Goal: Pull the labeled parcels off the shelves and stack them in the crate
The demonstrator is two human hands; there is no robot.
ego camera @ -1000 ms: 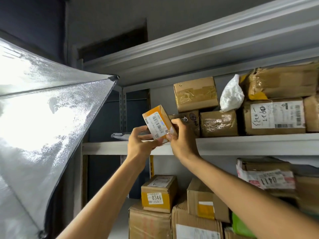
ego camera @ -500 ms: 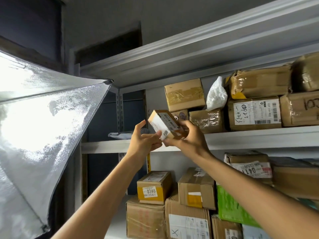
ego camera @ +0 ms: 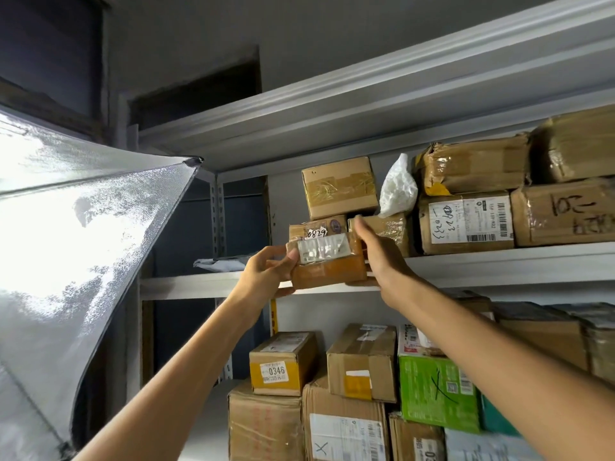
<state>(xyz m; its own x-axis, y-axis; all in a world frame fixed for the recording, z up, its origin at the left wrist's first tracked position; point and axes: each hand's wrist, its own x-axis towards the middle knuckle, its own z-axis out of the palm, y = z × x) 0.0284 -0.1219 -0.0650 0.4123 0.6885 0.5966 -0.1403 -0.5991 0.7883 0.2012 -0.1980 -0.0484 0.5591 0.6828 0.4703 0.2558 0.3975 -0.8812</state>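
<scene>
A small brown parcel with a white label is held in the air in front of the middle shelf's edge. My left hand grips its left end with the thumb on the front. My right hand grips its right end, fingers wrapped behind. Behind it on the shelf sits a flat box marked 0829, under a taped box. Further right lie a large labeled parcel and a white plastic bag. No crate is in view.
A silver reflective umbrella fills the left side, close to my left arm. The lower shelf holds several stacked parcels, among them a box labeled 0346 and a green box. Another shelf board runs overhead.
Both hands have turned the small parcel from tilted to level, its label facing me, and lowered it slightly in front of the shelf edge. The view shifted left.
</scene>
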